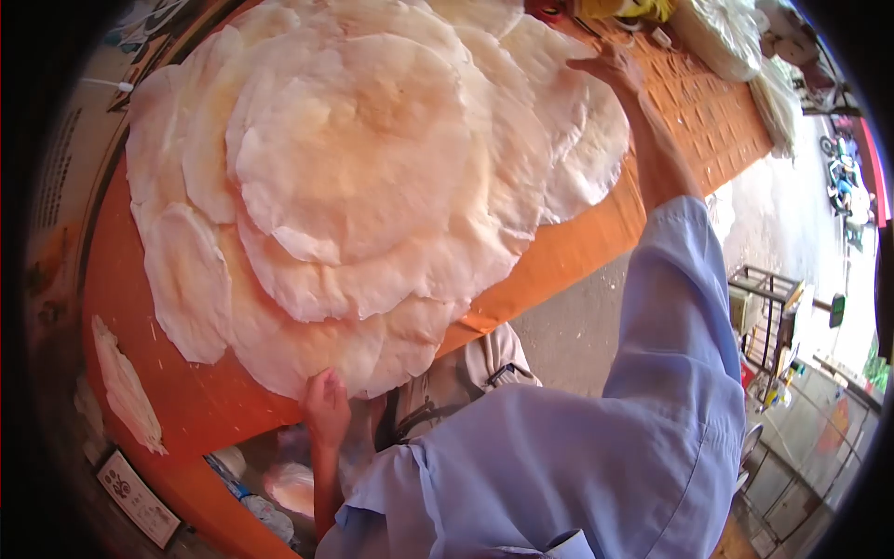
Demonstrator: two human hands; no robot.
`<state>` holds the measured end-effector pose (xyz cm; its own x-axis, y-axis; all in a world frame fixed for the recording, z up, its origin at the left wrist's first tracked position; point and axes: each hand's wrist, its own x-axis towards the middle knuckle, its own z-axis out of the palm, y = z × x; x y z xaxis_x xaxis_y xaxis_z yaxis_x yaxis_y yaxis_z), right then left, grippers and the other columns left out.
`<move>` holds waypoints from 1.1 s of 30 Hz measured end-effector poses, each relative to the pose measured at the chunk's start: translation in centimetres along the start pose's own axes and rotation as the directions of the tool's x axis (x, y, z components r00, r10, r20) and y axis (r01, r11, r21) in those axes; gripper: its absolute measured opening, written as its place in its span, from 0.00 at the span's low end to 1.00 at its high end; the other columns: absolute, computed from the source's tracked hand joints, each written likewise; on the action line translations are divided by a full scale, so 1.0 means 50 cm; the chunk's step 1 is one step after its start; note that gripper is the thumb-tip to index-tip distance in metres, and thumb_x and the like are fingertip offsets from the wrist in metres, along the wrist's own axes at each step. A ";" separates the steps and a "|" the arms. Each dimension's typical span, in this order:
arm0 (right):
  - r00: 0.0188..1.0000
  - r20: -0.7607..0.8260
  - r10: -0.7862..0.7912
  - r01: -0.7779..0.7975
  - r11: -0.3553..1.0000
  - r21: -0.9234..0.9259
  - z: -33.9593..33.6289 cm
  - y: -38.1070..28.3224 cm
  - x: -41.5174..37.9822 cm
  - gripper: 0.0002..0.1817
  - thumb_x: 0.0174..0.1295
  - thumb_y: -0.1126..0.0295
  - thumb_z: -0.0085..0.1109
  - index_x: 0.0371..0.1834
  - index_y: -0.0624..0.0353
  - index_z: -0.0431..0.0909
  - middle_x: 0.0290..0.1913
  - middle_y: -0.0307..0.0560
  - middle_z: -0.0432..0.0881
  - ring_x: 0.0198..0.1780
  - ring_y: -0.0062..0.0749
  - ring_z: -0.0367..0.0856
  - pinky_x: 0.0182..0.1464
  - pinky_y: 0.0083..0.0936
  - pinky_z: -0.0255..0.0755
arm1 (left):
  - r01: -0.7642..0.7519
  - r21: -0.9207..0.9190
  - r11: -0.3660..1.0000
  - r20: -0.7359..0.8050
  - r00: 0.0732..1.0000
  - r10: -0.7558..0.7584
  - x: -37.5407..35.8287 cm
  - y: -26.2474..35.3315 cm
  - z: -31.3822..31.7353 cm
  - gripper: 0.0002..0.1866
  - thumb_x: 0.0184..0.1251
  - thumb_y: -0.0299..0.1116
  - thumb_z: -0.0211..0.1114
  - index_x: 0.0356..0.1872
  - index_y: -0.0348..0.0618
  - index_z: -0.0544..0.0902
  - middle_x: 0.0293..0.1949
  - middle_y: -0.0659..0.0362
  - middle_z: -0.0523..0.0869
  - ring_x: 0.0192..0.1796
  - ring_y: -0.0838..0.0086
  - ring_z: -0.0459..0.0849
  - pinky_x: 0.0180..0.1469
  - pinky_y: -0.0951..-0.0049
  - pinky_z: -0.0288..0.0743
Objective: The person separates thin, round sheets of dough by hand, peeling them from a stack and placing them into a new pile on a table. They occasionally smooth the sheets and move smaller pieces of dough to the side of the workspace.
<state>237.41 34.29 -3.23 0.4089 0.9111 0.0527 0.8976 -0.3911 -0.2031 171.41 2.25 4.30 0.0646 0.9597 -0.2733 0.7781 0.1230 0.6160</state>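
Observation:
Large, thin, pale round sheets (pixel 354 149), like flatbread or rolled dough, overlap in a broad pile on an orange table (pixel 540 270). At the pile's near edge, my left hand (pixel 326 401) has its fingers closed on the rim of a lower sheet (pixel 307 359). My right hand (pixel 615 74) reaches to the far right side of the pile, thumb and fingers apart, right at the edge of an outer sheet (pixel 587 140). A smaller oval sheet (pixel 189 279) lies on the left of the pile.
A folded pale piece (pixel 128 387) lies by the table's left edge. Clear plastic bags (pixel 717 37) and a yellow item (pixel 633 9) sit at the far right end. A metal-framed cart (pixel 768 298) stands on the floor to the right, with a street and motorbikes (pixel 843 177) beyond.

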 end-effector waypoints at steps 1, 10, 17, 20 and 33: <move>0.997 -0.067 -0.032 0.030 0.999 -0.026 0.012 0.006 0.029 0.36 0.36 0.32 0.70 0.17 0.61 0.77 0.21 0.44 0.77 0.26 0.34 0.76 0.29 0.35 0.66 | -0.003 0.017 1.000 -0.004 1.000 0.003 0.000 -0.001 -0.001 0.13 0.62 0.23 0.63 0.48 0.33 0.80 0.39 0.52 0.84 0.37 0.71 0.85 0.40 0.74 0.80; 0.953 0.226 -0.204 0.168 0.971 0.169 -0.175 -0.100 -0.010 0.17 0.41 0.56 0.73 0.29 0.57 0.88 0.25 0.45 0.84 0.29 0.31 0.82 0.38 0.31 0.73 | 0.071 -0.035 0.997 -0.065 0.995 -0.073 0.000 -0.002 -0.003 0.12 0.61 0.23 0.62 0.47 0.34 0.80 0.38 0.52 0.84 0.37 0.70 0.85 0.39 0.73 0.80; 0.914 0.045 -0.404 0.401 0.913 0.074 -0.480 -0.067 -0.018 0.11 0.52 0.63 0.69 0.26 0.60 0.83 0.24 0.44 0.82 0.29 0.26 0.78 0.36 0.26 0.71 | 0.127 -0.129 0.983 -0.048 0.990 -0.135 -0.018 -0.025 -0.012 0.13 0.62 0.25 0.61 0.47 0.34 0.79 0.41 0.47 0.82 0.41 0.60 0.84 0.43 0.66 0.80; 0.909 0.057 -0.413 0.417 0.903 -0.108 -0.608 -0.194 -0.078 0.11 0.55 0.64 0.66 0.25 0.60 0.81 0.20 0.39 0.77 0.23 0.24 0.75 0.32 0.28 0.69 | -0.015 -0.058 0.998 -0.059 0.998 0.012 -0.006 -0.041 -0.005 0.12 0.62 0.25 0.61 0.46 0.34 0.79 0.41 0.47 0.82 0.42 0.59 0.84 0.44 0.65 0.78; 0.942 -0.250 -0.222 0.324 0.796 0.512 -0.601 -0.672 -0.311 0.12 0.63 0.72 0.57 0.46 0.57 0.86 0.47 0.44 0.85 0.46 0.33 0.80 0.52 0.29 0.75 | 0.131 -0.765 0.631 0.087 0.991 -0.100 0.051 -0.021 0.007 0.13 0.69 0.32 0.61 0.49 0.35 0.78 0.35 0.56 0.85 0.37 0.72 0.85 0.42 0.72 0.80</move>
<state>205.84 29.33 32.14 0.2268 0.9128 0.3396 0.7627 0.0503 -0.6448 171.00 4.47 2.70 0.0410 0.9171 -0.3967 0.0218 0.3961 0.9180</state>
